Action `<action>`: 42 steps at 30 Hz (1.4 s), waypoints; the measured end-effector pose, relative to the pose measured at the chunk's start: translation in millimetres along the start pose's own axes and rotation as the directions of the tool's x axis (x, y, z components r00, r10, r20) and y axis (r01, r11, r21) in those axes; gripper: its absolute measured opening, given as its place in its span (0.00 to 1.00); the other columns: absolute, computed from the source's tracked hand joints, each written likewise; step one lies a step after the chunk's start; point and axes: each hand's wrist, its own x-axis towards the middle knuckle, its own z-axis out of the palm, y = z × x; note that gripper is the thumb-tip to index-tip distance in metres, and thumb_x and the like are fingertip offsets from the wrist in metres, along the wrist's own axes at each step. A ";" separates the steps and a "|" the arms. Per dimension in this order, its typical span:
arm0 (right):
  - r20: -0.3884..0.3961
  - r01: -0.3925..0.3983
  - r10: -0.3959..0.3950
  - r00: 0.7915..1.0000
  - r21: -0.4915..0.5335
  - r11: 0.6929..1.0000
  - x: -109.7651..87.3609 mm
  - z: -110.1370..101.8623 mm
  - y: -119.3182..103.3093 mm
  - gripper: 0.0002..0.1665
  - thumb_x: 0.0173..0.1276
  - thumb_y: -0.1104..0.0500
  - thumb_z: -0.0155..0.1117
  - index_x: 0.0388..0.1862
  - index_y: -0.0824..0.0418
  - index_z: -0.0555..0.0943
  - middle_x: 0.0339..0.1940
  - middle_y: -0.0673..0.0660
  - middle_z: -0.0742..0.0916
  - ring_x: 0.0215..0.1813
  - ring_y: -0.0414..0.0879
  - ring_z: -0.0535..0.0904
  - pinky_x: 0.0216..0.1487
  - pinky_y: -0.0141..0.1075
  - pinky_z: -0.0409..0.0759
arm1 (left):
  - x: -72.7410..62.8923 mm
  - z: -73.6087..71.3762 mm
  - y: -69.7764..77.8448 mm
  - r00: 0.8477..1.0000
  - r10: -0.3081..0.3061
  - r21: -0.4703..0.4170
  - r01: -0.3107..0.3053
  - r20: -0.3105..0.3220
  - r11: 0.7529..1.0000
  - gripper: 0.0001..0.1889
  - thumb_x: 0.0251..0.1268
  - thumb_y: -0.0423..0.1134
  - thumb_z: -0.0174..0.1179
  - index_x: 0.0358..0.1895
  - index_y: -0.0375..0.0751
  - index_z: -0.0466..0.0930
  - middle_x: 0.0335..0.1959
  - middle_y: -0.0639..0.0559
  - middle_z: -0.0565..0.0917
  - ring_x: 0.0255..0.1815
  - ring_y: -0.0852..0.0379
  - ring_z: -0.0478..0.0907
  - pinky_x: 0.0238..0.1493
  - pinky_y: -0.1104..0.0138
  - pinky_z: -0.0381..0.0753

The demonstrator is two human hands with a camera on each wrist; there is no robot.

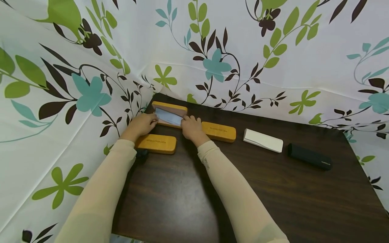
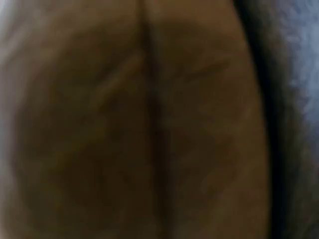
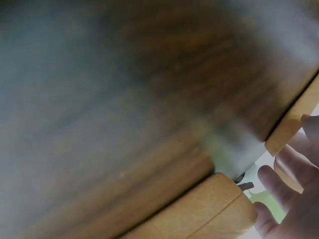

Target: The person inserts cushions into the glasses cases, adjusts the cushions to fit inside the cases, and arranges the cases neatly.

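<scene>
A yellow glasses case (image 1: 171, 107) stands with its lid up at the back left of the table, its lining pinkish. A folded light-blue cleaning cloth (image 1: 169, 116) lies across its inside. My left hand (image 1: 140, 127) pinches the cloth's left end. At the other end my right hand (image 1: 193, 129) pinches the cloth beside the case's rim, its outer fingers (image 3: 279, 186) spread. Below my left hand lies a closed yellow case (image 1: 156, 143). Another closed yellow case (image 1: 218, 131) sits right of my right hand. The left wrist view shows only a blurred brown surface close up.
A white case (image 1: 263, 140) and a black case (image 1: 309, 156) continue the row to the right on the dark wood table (image 1: 176, 202). A small black object (image 1: 141, 155) is near my left wrist. A leaf-patterned curtain (image 1: 243, 50) hangs behind and at the left.
</scene>
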 end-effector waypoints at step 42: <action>0.020 0.046 -0.053 0.998 0.249 0.967 -9.8 5.1 4.3 0.28 0.83 0.49 0.51 0.78 0.47 0.67 0.83 0.54 0.58 0.77 0.58 0.61 0.71 0.57 0.66 | 6.3 -1.2 22.2 0.996 0.013 0.508 -0.055 0.086 0.860 0.17 0.79 0.32 0.50 0.60 0.44 0.85 0.61 0.49 0.83 0.56 0.44 0.72 0.59 0.44 0.70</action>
